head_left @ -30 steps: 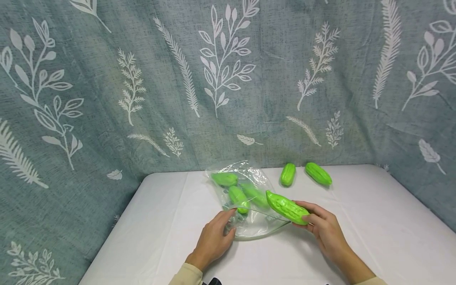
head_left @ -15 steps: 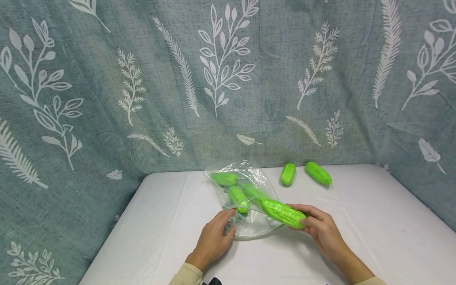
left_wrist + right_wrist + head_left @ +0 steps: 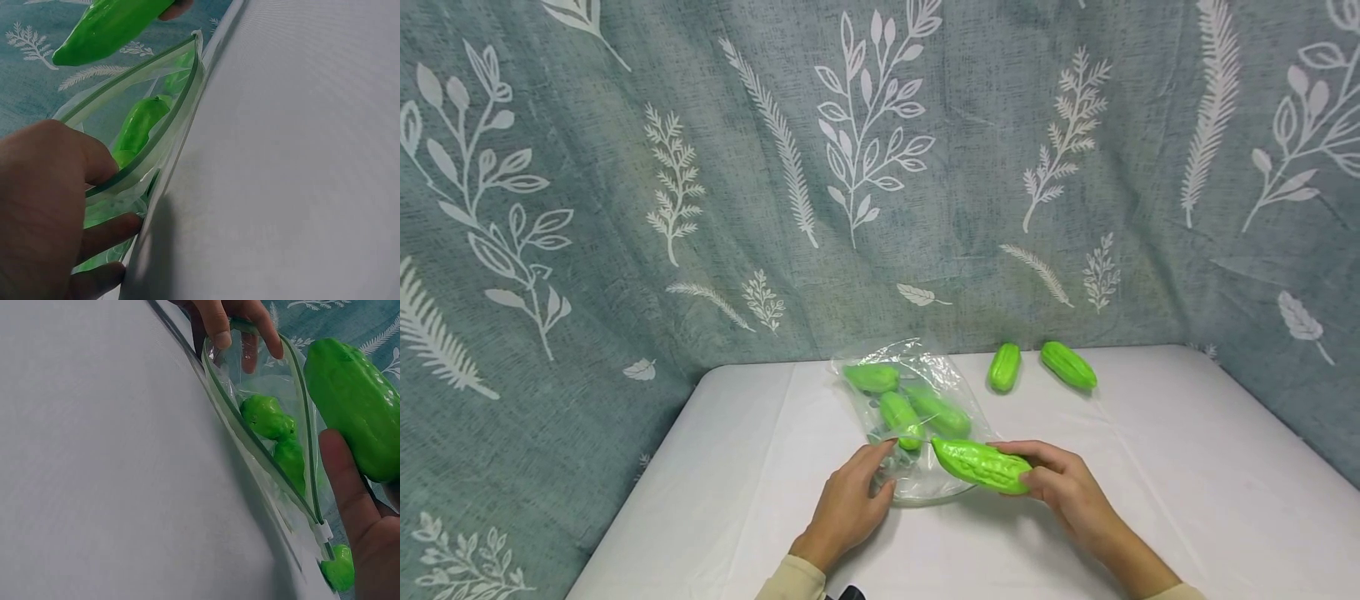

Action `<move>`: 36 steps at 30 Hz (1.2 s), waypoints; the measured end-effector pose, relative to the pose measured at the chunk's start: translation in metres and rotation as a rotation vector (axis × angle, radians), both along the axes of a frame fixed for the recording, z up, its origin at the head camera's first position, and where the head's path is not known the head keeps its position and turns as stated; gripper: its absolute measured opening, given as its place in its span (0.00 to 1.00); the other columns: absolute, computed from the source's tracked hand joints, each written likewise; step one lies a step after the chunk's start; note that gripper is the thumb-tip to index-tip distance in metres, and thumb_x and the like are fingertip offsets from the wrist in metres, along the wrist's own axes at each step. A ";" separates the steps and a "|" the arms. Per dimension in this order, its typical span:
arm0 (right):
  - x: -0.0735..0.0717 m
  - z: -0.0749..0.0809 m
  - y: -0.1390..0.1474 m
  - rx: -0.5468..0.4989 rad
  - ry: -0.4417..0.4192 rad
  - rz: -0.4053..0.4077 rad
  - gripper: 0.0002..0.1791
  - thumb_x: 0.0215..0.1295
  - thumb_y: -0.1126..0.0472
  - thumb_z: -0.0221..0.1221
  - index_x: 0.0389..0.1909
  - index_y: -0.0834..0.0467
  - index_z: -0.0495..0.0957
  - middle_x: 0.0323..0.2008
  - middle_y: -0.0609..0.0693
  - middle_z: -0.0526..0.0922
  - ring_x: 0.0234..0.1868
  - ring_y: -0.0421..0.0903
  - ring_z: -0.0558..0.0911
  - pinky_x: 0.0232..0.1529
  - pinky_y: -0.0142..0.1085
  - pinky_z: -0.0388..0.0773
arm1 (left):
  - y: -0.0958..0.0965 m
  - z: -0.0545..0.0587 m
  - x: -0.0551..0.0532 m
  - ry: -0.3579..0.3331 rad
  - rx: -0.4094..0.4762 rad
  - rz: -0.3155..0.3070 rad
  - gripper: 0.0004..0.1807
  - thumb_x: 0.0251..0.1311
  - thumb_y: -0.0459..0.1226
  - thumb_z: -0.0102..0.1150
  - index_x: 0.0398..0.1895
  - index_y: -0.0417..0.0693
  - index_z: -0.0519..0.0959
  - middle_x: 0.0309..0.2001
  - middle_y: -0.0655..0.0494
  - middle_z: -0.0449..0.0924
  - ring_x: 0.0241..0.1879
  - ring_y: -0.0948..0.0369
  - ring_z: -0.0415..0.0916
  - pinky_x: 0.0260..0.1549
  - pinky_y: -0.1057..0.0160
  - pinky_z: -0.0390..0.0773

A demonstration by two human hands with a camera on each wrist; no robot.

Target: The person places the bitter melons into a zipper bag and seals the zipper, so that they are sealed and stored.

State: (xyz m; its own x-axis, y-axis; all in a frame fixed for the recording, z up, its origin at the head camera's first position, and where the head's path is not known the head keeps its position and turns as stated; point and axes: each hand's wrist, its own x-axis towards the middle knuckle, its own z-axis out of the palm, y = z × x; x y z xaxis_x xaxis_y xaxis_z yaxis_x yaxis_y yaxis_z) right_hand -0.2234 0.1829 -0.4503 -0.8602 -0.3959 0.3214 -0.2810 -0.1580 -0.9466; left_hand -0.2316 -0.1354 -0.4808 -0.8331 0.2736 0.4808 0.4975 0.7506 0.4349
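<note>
A bright green, bumpy bitter melon (image 3: 981,467) is gripped near one end by my right hand (image 3: 1060,492); it is held up beside the mouth of a clear zip bag (image 3: 925,483). In the right wrist view the held bitter melon (image 3: 353,406) is seen above the slider end of the bag. My left hand (image 3: 850,504) holds the near left part of the bag's mouth, fingers hooked at the rim. Its fingers (image 3: 112,237) are partly behind the plastic in the left wrist view. Three bitter melons (image 3: 940,412) lie inside the bag, which gapes between its green zip strips (image 3: 278,465).
Two more green bitter melons, one upright (image 3: 1004,367) and one slanted (image 3: 1068,365), lie at the table's back right. The table (image 3: 737,467) has a white cloth. A blue-green leaf-patterned curtain (image 3: 970,167) hangs behind and at the sides.
My right hand has brought the bitter melon left and toward me, lowering its tip to the bag's mouth. My left hand stays in place on the bag.
</note>
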 end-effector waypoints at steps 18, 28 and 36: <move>0.001 -0.003 -0.006 0.106 -0.012 -0.002 0.22 0.66 0.74 0.49 0.60 0.73 0.73 0.57 0.69 0.75 0.49 0.51 0.83 0.46 0.51 0.84 | 0.001 0.000 0.000 0.000 0.010 -0.003 0.30 0.61 0.39 0.64 0.69 0.55 0.72 0.59 0.59 0.78 0.58 0.59 0.77 0.55 0.55 0.79; 0.003 -0.007 -0.009 0.184 0.073 -0.025 0.19 0.68 0.71 0.56 0.60 0.68 0.76 0.57 0.68 0.78 0.50 0.47 0.83 0.45 0.43 0.84 | 0.001 0.000 0.000 0.000 0.007 0.001 0.31 0.61 0.39 0.64 0.69 0.55 0.72 0.60 0.60 0.78 0.58 0.59 0.77 0.55 0.55 0.79; 0.002 -0.009 -0.012 0.228 0.137 -0.098 0.20 0.66 0.71 0.58 0.59 0.65 0.77 0.56 0.64 0.80 0.50 0.44 0.83 0.46 0.37 0.83 | 0.001 -0.002 -0.001 -0.002 0.007 0.002 0.31 0.61 0.39 0.64 0.69 0.56 0.72 0.59 0.60 0.78 0.58 0.60 0.78 0.54 0.55 0.79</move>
